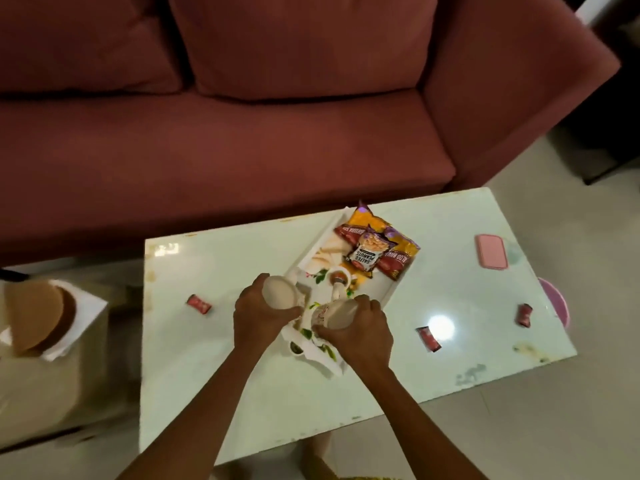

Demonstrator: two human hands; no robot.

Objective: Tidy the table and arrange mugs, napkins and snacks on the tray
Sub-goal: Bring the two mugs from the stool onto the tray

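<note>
A white tray lies at an angle in the middle of the glossy white table. At its far end lie snack packets, with a salted peanuts bag on top. Pale napkins sit beside them. A third mug stands in the tray's middle. My left hand grips a floral mug over the tray's near end. My right hand holds a second floral mug, tilted on its side. A white floral cloth or paper lies under both hands.
Three small red wrapped sweets lie loose on the table: one left, two right. A pink lidded box sits far right. A maroon sofa stands behind the table. A side stand with a brown disc is at left.
</note>
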